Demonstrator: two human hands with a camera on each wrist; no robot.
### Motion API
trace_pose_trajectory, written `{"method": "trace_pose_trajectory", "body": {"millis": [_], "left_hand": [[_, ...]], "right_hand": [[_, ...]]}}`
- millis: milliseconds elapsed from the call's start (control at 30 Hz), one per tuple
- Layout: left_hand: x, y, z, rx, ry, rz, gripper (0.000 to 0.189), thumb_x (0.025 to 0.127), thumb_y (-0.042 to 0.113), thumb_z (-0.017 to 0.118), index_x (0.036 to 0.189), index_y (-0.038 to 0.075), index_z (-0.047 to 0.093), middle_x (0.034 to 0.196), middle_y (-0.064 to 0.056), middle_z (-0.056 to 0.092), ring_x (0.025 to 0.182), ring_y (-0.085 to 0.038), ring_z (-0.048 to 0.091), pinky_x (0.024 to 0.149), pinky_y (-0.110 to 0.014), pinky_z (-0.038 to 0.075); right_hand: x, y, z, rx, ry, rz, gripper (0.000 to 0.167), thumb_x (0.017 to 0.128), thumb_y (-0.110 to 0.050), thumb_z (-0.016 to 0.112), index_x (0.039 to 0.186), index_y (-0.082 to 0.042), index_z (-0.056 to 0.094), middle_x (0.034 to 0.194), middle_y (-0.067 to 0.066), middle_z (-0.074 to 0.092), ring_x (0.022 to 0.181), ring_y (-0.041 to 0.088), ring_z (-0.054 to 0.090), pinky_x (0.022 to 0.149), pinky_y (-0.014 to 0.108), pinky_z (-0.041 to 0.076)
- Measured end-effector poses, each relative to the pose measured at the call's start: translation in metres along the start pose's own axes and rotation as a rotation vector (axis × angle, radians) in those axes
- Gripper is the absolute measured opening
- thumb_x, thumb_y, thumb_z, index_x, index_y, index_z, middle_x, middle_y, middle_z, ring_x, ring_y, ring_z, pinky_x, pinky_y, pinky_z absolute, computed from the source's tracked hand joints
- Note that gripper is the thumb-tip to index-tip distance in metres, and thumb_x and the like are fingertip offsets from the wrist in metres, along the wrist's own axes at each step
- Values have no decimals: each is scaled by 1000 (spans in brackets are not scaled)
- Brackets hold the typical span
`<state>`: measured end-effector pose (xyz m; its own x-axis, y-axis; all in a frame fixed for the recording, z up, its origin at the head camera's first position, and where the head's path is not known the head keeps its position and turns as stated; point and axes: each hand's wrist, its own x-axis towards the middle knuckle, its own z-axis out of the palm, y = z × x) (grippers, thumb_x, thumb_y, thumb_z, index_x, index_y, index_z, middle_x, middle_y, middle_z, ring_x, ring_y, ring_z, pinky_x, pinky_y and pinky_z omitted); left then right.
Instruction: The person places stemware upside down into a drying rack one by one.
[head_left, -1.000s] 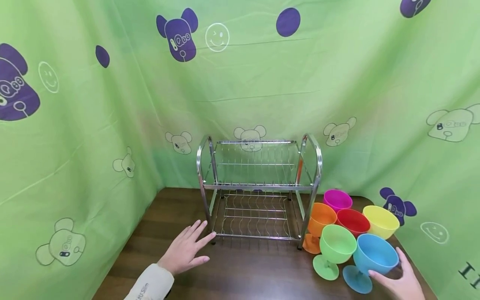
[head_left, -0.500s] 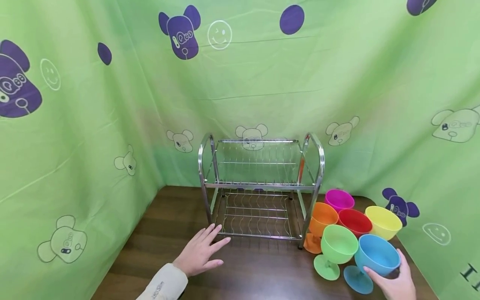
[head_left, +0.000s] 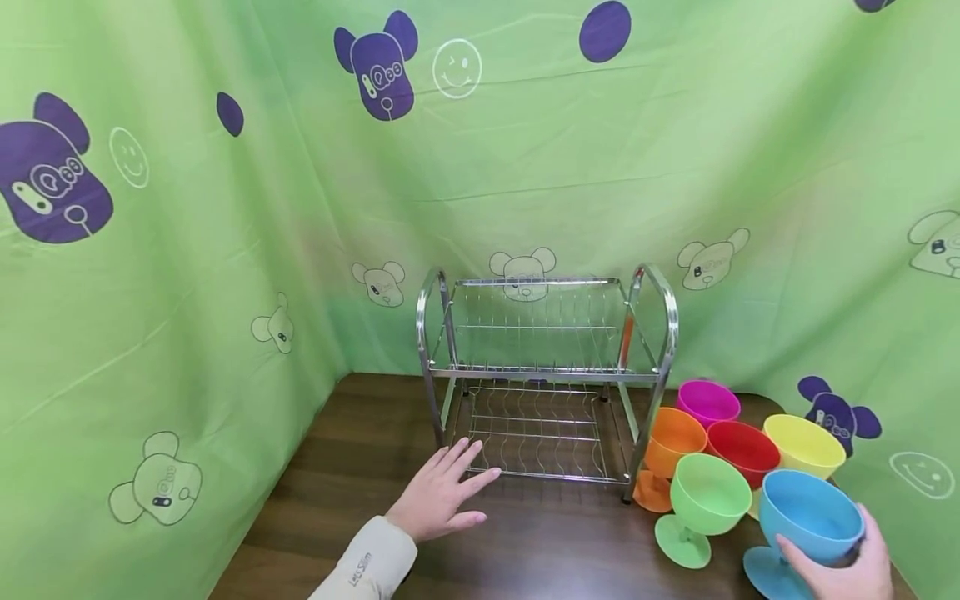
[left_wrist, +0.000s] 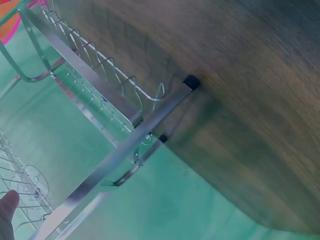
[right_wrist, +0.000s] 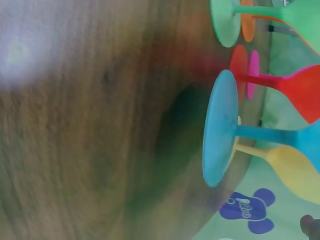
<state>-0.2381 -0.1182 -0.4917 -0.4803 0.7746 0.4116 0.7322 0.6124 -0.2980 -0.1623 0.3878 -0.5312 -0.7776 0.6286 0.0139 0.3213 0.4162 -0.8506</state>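
Blue goblet (head_left: 808, 518) in the grasp of a person's right hand (head_left: 851, 568), at the right front of a cluster of matching cups, as I follow it on my remote feed. The thumb lies against the near side of the bowl and the fingers wrap its right side; I cannot tell whether the foot meets the wood. I see the left hand (head_left: 437, 502) with fingers spread and holding nothing, near the lower front of a two-tier chrome rack (head_left: 543, 377). Its pale sleeve (head_left: 371, 557) bears small dark lettering that I read as "Let'Slim." The goblets I see show no readable mark.

Just beside the blue cup stands a green goblet (head_left: 711, 493), with orange (head_left: 675, 442), red (head_left: 744, 454), magenta (head_left: 708, 402) and yellow (head_left: 806, 446) ones grouped behind, all upright to the right of the rack. Everything sits on a dark brown wood-grain table (head_left: 352, 442) that catches a glare at its front. Green cloth (head_left: 555, 158) hangs around the back and sides, printed with purple cartoon heads (head_left: 382, 77), pale outlined ones and winking smiley faces (head_left: 457, 68); I cannot read the marks across the heads for certain.
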Motion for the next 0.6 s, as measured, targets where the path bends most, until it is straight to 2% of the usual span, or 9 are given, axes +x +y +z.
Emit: {"method": "trace_pose_trajectory", "body": {"millis": [67, 133, 233, 333, 467, 567, 600], "left_hand": [[1, -1, 0, 5, 2, -2, 56, 98, 58, 29, 138, 26, 52, 144, -14, 45, 132, -31, 41, 102, -42, 40], [1, -1, -1, 4, 5, -2, 53, 96, 56, 38, 137, 26, 53, 143, -14, 45, 132, -32, 41, 101, -42, 40], [2, -3, -4, 22, 15, 11, 55, 89, 54, 54, 137, 26, 54, 142, -15, 47, 131, -32, 42, 101, -42, 41], [5, -4, -7, 49, 32, 26, 58, 85, 52, 61, 136, 26, 55, 141, -14, 48, 131, -31, 42, 100, -41, 41], [9, -4, -8, 45, 54, 34, 58, 85, 52, 62, 135, 25, 55, 140, -14, 49, 130, -32, 44, 100, -41, 41], [11, -3, -9, 35, 50, 36, 58, 85, 52, 61, 136, 25, 55, 140, -14, 48, 130, -32, 44, 100, -42, 41], [12, -3, -9, 33, 47, 38, 58, 85, 52, 60, 136, 25, 54, 141, -14, 48, 130, -32, 44, 100, -42, 41]], "right_hand": [[-4, -2, -5, 14, 37, -13, 105, 70, -18, 81, 150, 2, 16, 137, 32, 33, 114, 45, 33, 92, 58, 36], [-8, -6, -6, 28, 70, -23, 106, 70, -16, 79, 151, 0, 14, 140, 33, 29, 120, 46, 28, 98, 63, 30], [-14, -11, -8, 30, 110, -42, 106, 67, -14, 78, 152, -4, 15, 140, 32, 27, 121, 45, 24, 97, 62, 30], [-18, -17, -12, 2, 133, -84, 107, 65, -13, 80, 152, -6, 18, 135, 31, 29, 113, 40, 28, 85, 54, 34], [-22, -27, -19, -8, 150, -147, 109, 62, -12, 84, 152, -8, 22, 131, 27, 32, 104, 17, 30, 75, 35, 32], [-27, -34, -23, -2, 152, -183, 110, 61, -11, 84, 152, -9, 22, 131, 26, 33, 104, 4, 25, 77, 24, 29], [-29, -38, -24, -4, 150, -194, 110, 61, -11, 84, 152, -10, 22, 132, 26, 33, 106, 5, 25, 81, 24, 29]]}}
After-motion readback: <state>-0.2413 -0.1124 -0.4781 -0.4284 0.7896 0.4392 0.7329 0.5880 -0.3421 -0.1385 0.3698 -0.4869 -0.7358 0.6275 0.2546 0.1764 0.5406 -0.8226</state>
